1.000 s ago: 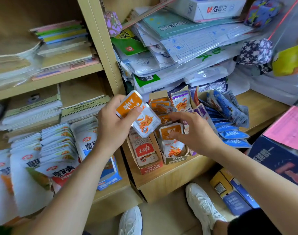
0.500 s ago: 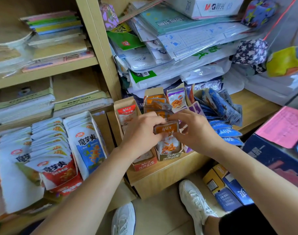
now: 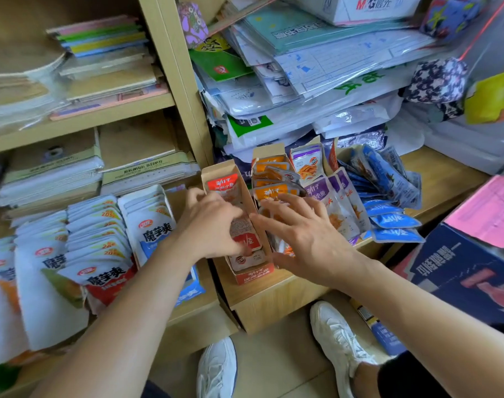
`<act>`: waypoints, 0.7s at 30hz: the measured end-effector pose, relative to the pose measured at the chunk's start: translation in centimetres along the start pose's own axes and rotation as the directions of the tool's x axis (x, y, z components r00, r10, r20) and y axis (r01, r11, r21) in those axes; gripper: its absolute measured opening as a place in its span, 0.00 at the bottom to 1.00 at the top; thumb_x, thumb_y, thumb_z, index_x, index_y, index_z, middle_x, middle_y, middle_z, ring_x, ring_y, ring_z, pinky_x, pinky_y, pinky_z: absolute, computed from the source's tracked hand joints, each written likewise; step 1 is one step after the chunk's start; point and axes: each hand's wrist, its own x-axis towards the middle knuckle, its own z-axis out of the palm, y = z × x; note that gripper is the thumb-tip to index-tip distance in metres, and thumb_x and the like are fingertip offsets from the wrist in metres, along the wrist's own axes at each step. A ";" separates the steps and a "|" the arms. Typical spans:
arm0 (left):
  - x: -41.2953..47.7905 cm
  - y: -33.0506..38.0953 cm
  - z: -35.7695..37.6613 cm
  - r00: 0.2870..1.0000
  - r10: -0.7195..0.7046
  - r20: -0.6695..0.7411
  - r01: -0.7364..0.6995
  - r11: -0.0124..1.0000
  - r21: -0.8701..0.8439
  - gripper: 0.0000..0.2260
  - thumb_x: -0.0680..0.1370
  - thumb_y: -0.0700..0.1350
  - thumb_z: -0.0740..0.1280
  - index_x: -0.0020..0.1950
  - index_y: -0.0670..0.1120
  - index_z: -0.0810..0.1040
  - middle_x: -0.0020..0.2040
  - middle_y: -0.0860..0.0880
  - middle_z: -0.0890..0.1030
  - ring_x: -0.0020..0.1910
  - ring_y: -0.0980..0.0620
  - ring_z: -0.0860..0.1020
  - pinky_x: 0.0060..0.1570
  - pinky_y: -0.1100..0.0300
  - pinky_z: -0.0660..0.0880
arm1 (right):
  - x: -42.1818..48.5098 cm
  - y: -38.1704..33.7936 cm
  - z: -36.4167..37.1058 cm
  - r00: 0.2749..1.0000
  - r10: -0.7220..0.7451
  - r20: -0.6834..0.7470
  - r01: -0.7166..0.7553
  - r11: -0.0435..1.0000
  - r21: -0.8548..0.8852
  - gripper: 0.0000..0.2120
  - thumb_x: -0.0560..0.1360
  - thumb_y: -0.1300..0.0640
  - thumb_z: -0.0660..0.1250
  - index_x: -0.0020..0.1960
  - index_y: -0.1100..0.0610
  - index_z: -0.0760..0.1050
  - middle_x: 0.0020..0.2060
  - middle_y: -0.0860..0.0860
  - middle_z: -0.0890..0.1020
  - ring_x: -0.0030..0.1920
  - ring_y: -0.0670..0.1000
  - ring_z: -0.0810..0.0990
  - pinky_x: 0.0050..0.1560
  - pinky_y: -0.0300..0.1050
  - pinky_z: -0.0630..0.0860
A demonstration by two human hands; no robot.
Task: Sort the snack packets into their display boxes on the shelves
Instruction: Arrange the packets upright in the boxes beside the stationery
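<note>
A narrow red display box (image 3: 253, 275) stands on the low wooden shelf (image 3: 273, 297) with red packets (image 3: 222, 185) upright in it. My left hand (image 3: 213, 222) lies over this box, fingers curled down onto the red packets and thumb by the box's left wall. Right beside it stands a box of orange packets (image 3: 273, 193). My right hand (image 3: 302, 237) rests on the front of that row with fingers spread and straight. Purple packets (image 3: 322, 196) and blue packets (image 3: 394, 219) lie further right.
White konjac snack packets (image 3: 156, 228) fill boxes on the left shelf. Stacked paper goods and plastic sleeves (image 3: 316, 81) hang over the snack boxes from behind. A dark blue carton (image 3: 460, 268) stands at the right. My white shoes (image 3: 337, 340) are on the floor below.
My left hand brought an orange packet down into the orange box, let it go and moved left onto the red box. My right hand stayed on the orange row and spread its fingers.
</note>
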 end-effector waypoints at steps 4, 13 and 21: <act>0.2 1.5 0.9 0.987 -0.019 0.157 -0.018 0.973 0.229 0.23 0.65 0.67 0.75 0.49 0.51 0.79 0.56 0.50 0.76 0.66 0.44 0.61 0.68 0.40 0.53 | -0.1 -0.1 0.2 0.994 0.028 0.104 -0.025 0.999 -0.032 0.24 0.71 0.32 0.68 0.64 0.38 0.76 0.76 0.52 0.61 0.76 0.60 0.57 0.69 0.68 0.57; 0.5 -1.3 1.2 0.982 0.022 -0.186 -0.037 0.996 -0.078 0.07 0.74 0.56 0.69 0.47 0.58 0.86 0.37 0.59 0.78 0.51 0.53 0.73 0.62 0.48 0.55 | 0.1 -0.3 0.2 0.989 0.063 0.132 -0.061 0.998 -0.019 0.15 0.69 0.34 0.71 0.50 0.41 0.81 0.76 0.50 0.62 0.76 0.60 0.56 0.69 0.68 0.58; 2.1 -3.8 0.9 0.818 -0.165 -0.551 0.042 0.972 -0.229 0.07 0.77 0.54 0.69 0.54 0.58 0.82 0.43 0.53 0.82 0.51 0.50 0.75 0.49 0.54 0.54 | 0.4 -0.4 -0.6 0.990 0.056 0.130 -0.063 0.997 0.048 0.16 0.69 0.32 0.68 0.39 0.43 0.81 0.75 0.44 0.61 0.75 0.55 0.55 0.67 0.64 0.56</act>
